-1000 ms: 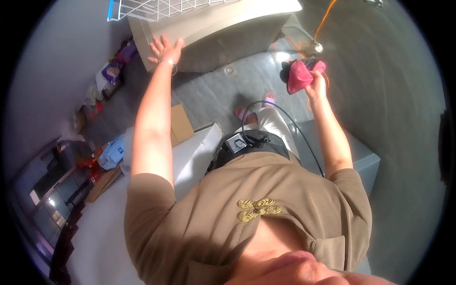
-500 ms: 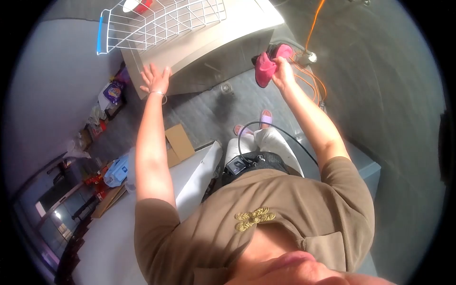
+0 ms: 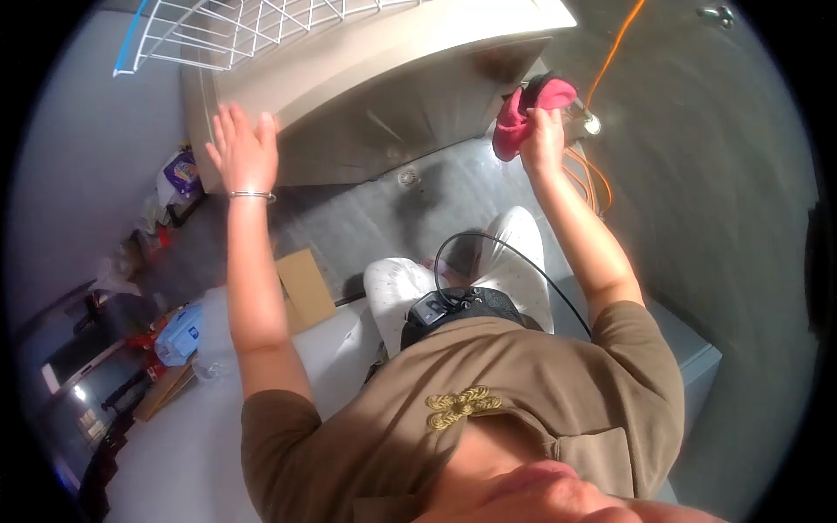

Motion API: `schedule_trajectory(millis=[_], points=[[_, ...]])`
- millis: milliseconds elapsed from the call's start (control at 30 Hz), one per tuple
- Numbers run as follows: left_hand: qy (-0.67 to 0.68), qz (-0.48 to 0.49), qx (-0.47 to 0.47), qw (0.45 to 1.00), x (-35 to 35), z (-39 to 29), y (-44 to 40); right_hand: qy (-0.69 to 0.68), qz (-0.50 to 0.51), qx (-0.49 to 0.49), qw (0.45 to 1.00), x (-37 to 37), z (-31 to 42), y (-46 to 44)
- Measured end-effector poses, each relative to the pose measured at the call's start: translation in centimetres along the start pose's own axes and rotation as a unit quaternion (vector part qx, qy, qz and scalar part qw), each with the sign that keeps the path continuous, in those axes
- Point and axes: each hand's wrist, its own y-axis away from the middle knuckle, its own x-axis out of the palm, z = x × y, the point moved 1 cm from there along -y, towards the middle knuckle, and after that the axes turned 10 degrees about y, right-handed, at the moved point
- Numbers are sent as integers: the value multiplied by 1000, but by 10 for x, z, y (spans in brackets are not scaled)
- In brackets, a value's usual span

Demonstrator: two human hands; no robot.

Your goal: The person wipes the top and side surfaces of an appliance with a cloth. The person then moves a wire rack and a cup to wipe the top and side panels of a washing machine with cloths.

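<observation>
On the left, my left hand [image 3: 247, 148] is flat with its fingers spread, holding nothing. It is over the near left corner of a large beige-topped unit [image 3: 384, 57] with a curved front; whether it touches the top I cannot tell. On the right, my right hand [image 3: 542, 144] is closed around what look like pink shoes [image 3: 513, 131] with dark edges. It holds them beside the unit's right end, above the floor. My fingers hide part of them.
A white wire basket [image 3: 253, 30] with a blue edge rests on the unit. Orange cables [image 3: 602, 179] hang and coil at the right near a white plug [image 3: 592, 125]. A floor drain [image 3: 407, 178] lies below, and a cardboard piece [image 3: 305, 290] is at my left.
My knees have bent and come up into view. My left hand has shifted left and down; my right hand has moved right with the pink shoes.
</observation>
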Motion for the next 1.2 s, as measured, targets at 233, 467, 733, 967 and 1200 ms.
schedule_trajectory(millis=[233, 467, 733, 967, 1200], points=[[19, -72, 35, 997, 11, 5, 4, 114, 31, -122, 986, -1, -6, 4], [43, -103, 66, 992, 20, 20, -6, 215, 39, -323, 921, -2, -13, -1], [131, -138, 54, 980, 19, 17, 5, 107, 175, -384, 900, 12, -47, -19], [116, -148, 30, 982, 20, 24, 1, 414, 106, -538, 727, 34, -38, -44], [134, -168, 35, 976, 24, 38, -9, 387, 28, -690, 611, 50, -69, -68]])
